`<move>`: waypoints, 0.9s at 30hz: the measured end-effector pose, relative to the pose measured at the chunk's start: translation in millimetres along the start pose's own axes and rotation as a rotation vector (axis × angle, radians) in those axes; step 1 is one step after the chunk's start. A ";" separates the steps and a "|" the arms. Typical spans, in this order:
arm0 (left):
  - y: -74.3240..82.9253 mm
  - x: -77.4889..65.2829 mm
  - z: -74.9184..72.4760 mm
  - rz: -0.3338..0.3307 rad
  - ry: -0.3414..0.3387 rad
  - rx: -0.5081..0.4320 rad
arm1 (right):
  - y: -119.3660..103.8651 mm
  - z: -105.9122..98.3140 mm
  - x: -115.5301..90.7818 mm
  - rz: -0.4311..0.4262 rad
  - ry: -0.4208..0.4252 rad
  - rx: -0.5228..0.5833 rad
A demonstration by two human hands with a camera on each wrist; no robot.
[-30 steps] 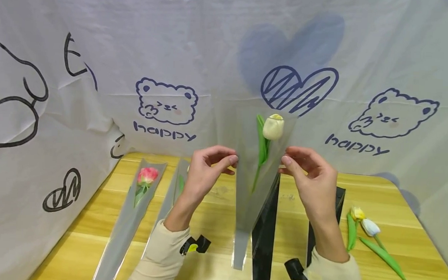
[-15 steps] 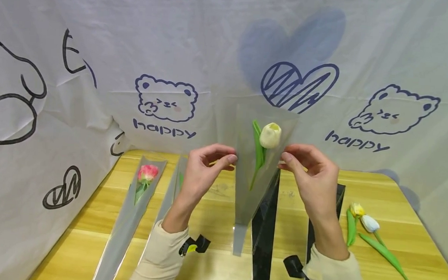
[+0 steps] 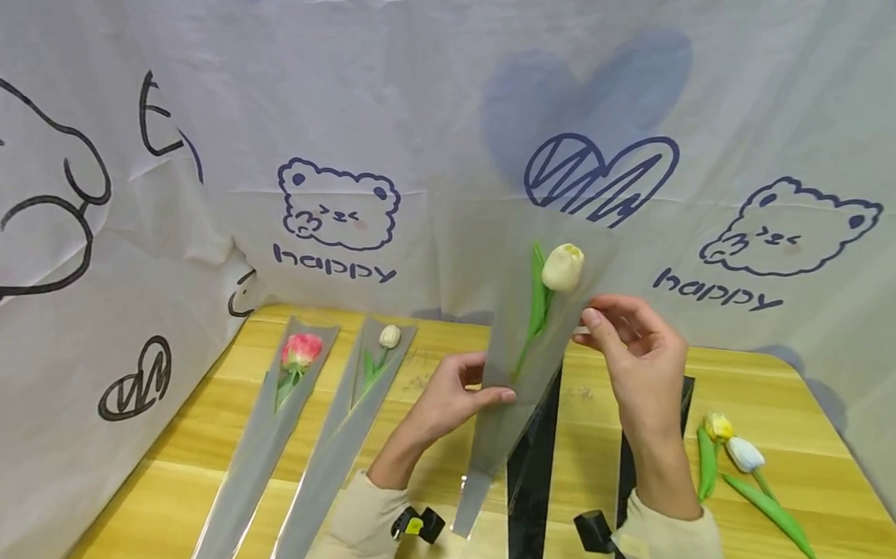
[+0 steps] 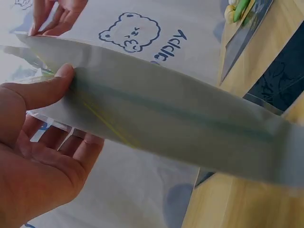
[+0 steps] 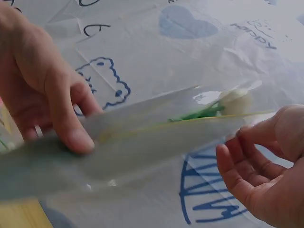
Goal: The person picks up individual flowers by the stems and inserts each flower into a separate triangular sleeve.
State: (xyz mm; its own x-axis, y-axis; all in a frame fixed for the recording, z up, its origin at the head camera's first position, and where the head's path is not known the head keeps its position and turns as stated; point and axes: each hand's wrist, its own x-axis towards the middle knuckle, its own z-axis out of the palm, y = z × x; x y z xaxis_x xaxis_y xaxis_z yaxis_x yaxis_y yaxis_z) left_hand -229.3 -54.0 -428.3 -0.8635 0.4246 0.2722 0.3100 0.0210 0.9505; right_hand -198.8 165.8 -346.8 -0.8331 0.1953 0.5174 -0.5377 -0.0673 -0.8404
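Grey translucent film forms a long tapering flower sleeve, held up above the table in the middle of the head view, its wide mouth at the top and its narrow end low, leaning slightly to the right. Inside its upper half is a cream-white tulip with green leaves, bloom uppermost; in the left wrist view its lower stem is only a dim line through the film.

The person's left hand pinches the left edge of the sleeve below the bloom, thumb across the near face and fingers behind. The right hand pinches the right edge, higher up, between thumb and fingertips. Both cuffs are cream.

On the yellow wood-grain table, two more grey sleeves lie side by side at the left: one with a pink ruffled flower, the other with a small white tulip. A long black strip lies partly behind the held sleeve; another shows beside the right forearm. At the right lie a yellow flower and a white tulip with a long green leaf, close together. Behind hangs white cloth printed with blue bears and hearts.
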 end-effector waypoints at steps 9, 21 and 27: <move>-24.9 -9.3 -27.2 -0.223 0.132 -0.060 | 8.5 -52.3 0.5 0.128 0.139 -0.104; -77.5 -36.6 -45.0 -0.437 0.174 0.107 | 39.9 -132.6 -22.0 0.326 0.150 -0.238; -69.2 -36.8 -44.1 -0.500 0.162 0.312 | 37.1 -163.2 -22.1 0.382 0.179 -0.200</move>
State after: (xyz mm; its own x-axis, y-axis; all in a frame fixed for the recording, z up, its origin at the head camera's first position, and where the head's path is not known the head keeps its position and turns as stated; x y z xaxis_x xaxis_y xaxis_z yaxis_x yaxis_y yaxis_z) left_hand -236.5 -111.0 -497.5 -0.9764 0.1526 -0.1531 -0.0676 0.4569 0.8870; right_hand -179.2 318.7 -415.7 -0.9218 0.3602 0.1433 -0.1463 0.0192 -0.9891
